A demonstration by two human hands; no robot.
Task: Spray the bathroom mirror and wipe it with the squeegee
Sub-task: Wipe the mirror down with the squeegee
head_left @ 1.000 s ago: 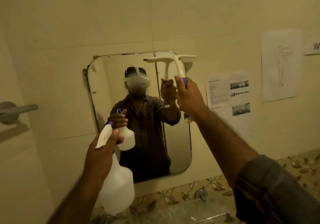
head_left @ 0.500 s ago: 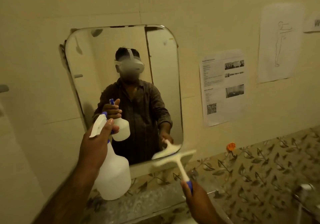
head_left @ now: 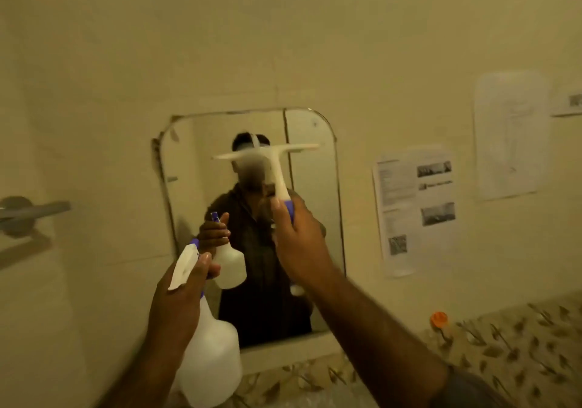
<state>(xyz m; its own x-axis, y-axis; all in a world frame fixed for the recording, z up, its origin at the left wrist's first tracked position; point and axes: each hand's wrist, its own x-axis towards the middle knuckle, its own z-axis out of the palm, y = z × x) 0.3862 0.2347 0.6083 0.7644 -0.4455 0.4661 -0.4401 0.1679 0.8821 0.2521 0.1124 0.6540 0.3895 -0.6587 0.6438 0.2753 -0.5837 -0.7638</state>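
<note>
Right hand (head_left: 297, 244) wrapped closed around the blue grip of the squeegee (head_left: 274, 168), arm extended toward the mirror (head_left: 318, 218); handle runs up from the fist, blade crosswise at the top, nearly level, slightly higher on its right end. Blade sits in front of the upper-middle of the glass, below the top edge; whether the rubber edge touches the glass cannot be told, the frame is motion-blurred. Left hand (head_left: 179, 300) closed around the neck of the spray bottle (head_left: 209, 366), a finger lying along the white trigger head, nozzle pointing up toward the lower-left part of the mirror; bottle held low, nearer the body than the squeegee. Judgement: the wiping stroke turns on the blade's long axis staying horizontal across the glass while the right hand, the nearer one to the mirror, pulls straight down; unwiped glass lies below and to both sides of the blade. Outward: printed sheets (head_left: 415, 209) taped to the wall right of the mirror, a wall bar (head_left: 28, 212) at far left, an orange cap (head_left: 439, 318) low right.
</note>
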